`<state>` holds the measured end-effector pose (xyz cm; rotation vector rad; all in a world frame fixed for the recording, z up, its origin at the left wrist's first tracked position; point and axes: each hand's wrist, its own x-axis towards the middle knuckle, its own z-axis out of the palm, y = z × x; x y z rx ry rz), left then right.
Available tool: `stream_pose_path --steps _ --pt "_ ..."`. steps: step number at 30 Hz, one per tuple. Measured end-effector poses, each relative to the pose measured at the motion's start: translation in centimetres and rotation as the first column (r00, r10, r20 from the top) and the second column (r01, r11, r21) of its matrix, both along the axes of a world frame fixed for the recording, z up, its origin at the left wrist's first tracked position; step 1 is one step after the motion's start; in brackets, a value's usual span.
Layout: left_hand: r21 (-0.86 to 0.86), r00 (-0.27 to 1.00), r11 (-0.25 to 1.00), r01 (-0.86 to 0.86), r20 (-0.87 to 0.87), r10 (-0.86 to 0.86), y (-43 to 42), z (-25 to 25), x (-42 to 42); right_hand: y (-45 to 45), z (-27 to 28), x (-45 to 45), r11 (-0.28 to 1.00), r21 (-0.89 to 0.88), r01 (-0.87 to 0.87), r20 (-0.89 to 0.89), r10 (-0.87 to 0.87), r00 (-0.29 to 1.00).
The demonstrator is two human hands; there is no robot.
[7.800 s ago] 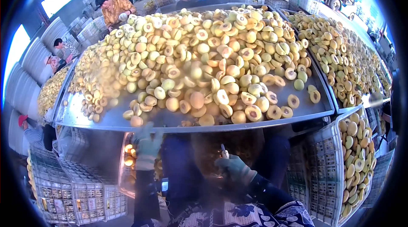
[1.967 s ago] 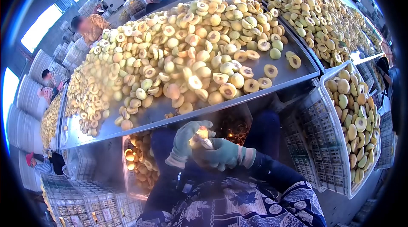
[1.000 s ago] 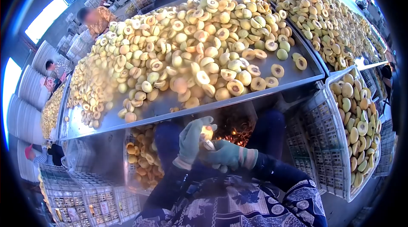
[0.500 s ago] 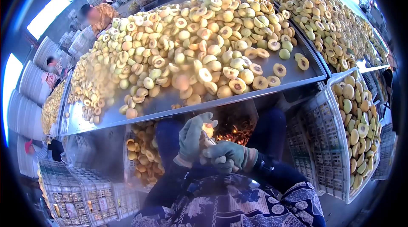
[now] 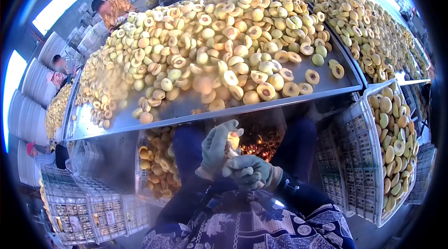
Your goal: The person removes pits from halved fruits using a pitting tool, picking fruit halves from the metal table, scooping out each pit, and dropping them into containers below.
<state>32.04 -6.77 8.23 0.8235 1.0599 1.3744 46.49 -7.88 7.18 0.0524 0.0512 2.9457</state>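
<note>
My left hand (image 5: 214, 150), in a grey-green glove, is closed around a yellow peach half (image 5: 233, 140), held cut side toward my right hand. My right hand (image 5: 252, 171), gloved too, has its fingers wrapped round a small pale-metal hand tool (image 5: 231, 154); its handle is hidden in the fist and its exact kind does not show. The tool's end touches or nearly touches the fruit's lower edge. Both hands are above my lap, just in front of the metal table (image 5: 186, 122). Below and beyond them lies a heap of reddish-brown scraps (image 5: 261, 144), probably pits.
Halved peaches (image 5: 205, 53) are piled on the table, many with brown centres. A crate of peach halves (image 5: 158, 165) stands left of my knees, a tilted crate (image 5: 359, 155) of them at right. Stacked crates (image 5: 88, 207) are at lower left. Several people work around the tables.
My view has shifted slightly, so the table and crates sit a little differently. My left hand has turned a bit with the peach half, and the tool stays close against it.
</note>
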Motion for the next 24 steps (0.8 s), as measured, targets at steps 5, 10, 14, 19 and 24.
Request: stream_pose_path --steps 5,10,14,19,24 --pt "-0.071 0.995 0.995 -0.077 0.062 0.081 0.3 1.9 0.8 -0.5 -1.0 -1.5 0.99 -0.122 0.065 -0.264 -0.095 0.96" --pt "-0.007 0.98 0.983 -0.184 0.079 0.184 0.9 1.0 0.4 -0.4 -0.7 -2.1 0.986 -0.077 0.149 -0.219 -0.163 0.962" --pt "0.557 0.406 0.823 -0.115 -0.729 0.551 2.4 -2.2 -4.2 0.4 0.3 -2.8 0.963 -0.123 0.242 -0.324 -0.269 0.907" --pt "0.367 0.651 0.849 -0.381 -0.546 0.528 1.1 -0.4 -13.9 2.9 -1.3 -1.3 0.98 0.102 0.168 0.152 -0.183 0.971" --pt "0.355 0.006 0.881 -0.311 -0.927 0.376 1.6 0.0 -17.5 6.8 -8.3 -1.8 0.965 -0.058 0.257 0.402 -0.213 0.89"
